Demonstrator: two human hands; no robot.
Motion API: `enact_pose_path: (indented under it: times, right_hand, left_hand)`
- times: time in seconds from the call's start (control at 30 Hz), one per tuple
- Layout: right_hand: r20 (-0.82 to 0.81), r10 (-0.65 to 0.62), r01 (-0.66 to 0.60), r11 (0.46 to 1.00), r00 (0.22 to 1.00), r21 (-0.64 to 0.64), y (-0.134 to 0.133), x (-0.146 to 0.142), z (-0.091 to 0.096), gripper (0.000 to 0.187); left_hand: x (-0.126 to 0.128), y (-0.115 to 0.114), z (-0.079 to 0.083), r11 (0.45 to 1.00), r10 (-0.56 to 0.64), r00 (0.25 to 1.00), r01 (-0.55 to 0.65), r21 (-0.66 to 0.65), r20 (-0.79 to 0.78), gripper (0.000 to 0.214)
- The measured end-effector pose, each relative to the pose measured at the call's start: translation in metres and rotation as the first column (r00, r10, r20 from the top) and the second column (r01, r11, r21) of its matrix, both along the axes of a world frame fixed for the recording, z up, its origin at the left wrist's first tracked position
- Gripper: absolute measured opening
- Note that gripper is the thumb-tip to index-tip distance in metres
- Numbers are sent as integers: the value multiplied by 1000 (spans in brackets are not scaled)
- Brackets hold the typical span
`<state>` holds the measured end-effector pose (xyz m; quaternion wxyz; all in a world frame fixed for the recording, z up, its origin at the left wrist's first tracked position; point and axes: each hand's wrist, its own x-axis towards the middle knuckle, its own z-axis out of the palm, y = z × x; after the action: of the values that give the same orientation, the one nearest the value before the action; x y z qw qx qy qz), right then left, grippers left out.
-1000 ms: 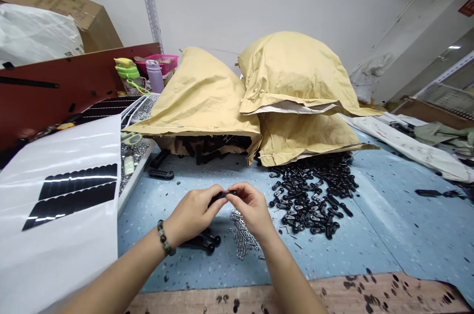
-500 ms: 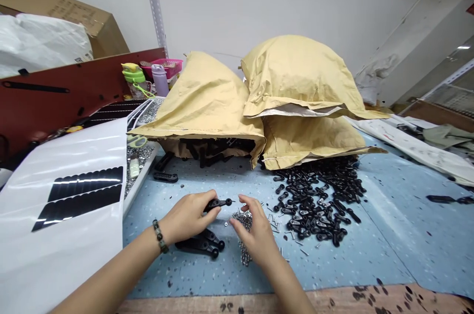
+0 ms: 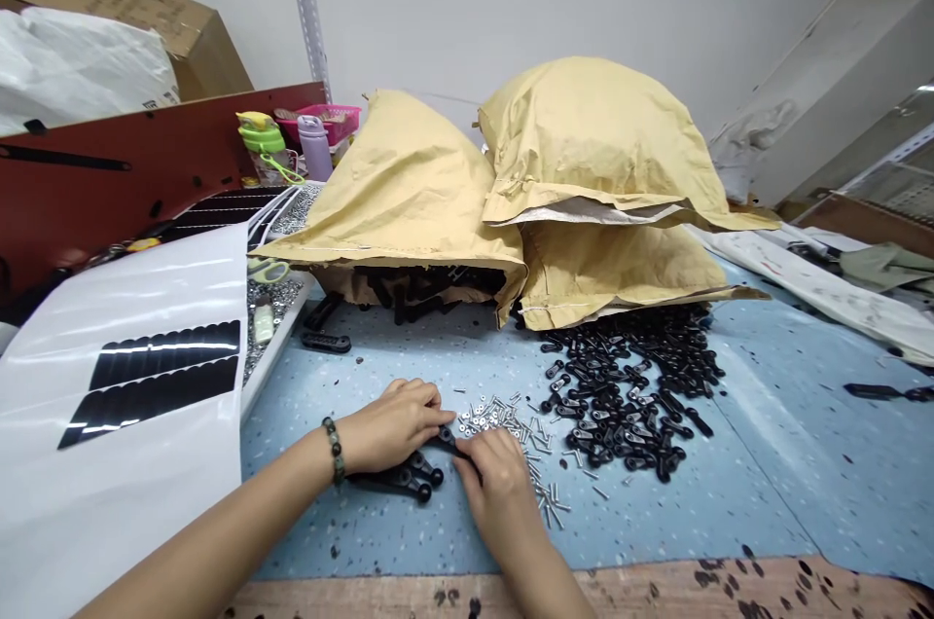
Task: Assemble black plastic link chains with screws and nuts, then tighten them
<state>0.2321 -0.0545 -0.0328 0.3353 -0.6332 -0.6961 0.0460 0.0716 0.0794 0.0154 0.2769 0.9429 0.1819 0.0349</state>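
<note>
My left hand, with a beaded bracelet at the wrist, closes its fingers on a black plastic lever-like part. My right hand meets it from the other side, thumb and fingers pinched at that part's right end. Most of the part is hidden by the fingers. Under my left hand, several more black lever-like parts with round knobbed ends lie on the blue sheet. Right behind and beside my right hand spreads a heap of small screws and nuts.
A large pile of small black parts lies to the right. Paper sacks stand behind, the left one gaping with black parts inside. At the left are a tray of metal bits, scissors and a white sheet.
My right hand has left the screws and nuts and closed at the black part in my left hand. Both hands have come together, lower down; the screw heap shows more.
</note>
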Motion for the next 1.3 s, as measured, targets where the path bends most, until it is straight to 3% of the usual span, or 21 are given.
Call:
enact_pose_path:
  times: [0.23, 0.5, 0.83, 1.1, 1.3]
  right_hand:
    - [32, 7, -8, 1000, 999, 20, 6, -1, 0, 12]
    - [56, 30, -30, 1000, 998, 4, 10, -3, 2, 13]
    - [-37, 60, -60, 998, 998, -11, 22, -7, 10, 14]
    - [49, 23, -24, 999, 999, 23, 18, -15, 5, 16]
    - [5, 39, -39, 996, 999, -74, 25, -14, 5, 15]
  left_hand:
    - [1, 9, -3, 999, 30, 998, -32, -38, -57, 26]
    - [2, 17, 5, 997, 41, 995, -47, -60, -91, 20]
    - [-10, 26, 5, 990, 99, 994, -102, -93, -39, 23]
    - [-7, 29, -3, 985, 107, 994, -108, -132, -11, 21]
    - [-17, 29, -8, 972, 192, 981, -193, -137, -22, 19]
